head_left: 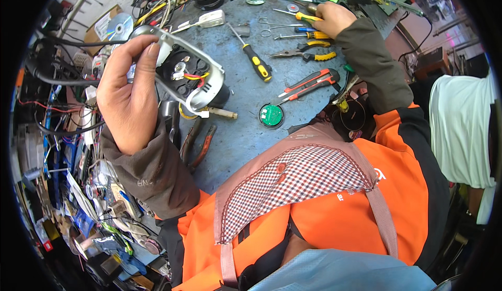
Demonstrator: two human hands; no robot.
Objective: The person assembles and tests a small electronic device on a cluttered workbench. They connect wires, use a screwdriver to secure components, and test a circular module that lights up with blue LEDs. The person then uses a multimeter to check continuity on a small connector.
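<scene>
In the head view, a white casing [217,75] is held tilted above the desk [238,147] by the left hand [129,89], its rim pinched between thumb and curled fingers. The right hand [333,20] is laid over the row of tools, fingers bent at the handle of a yellow screwdriver [307,17]; whether that handle is gripped or only touched cannot be told.

The step in hand seems to be the choosing of a tool while the opened casing is steadied. The screwdriver is best taken by its handle alone, with the neighbouring tweezers [280,26] and pliers [307,53] left undisturbed. The casing should be held by its rim, so that the red and yellow wires [196,77] are not tugged, and the round green board [271,115] should be kept from being knocked.
</scene>
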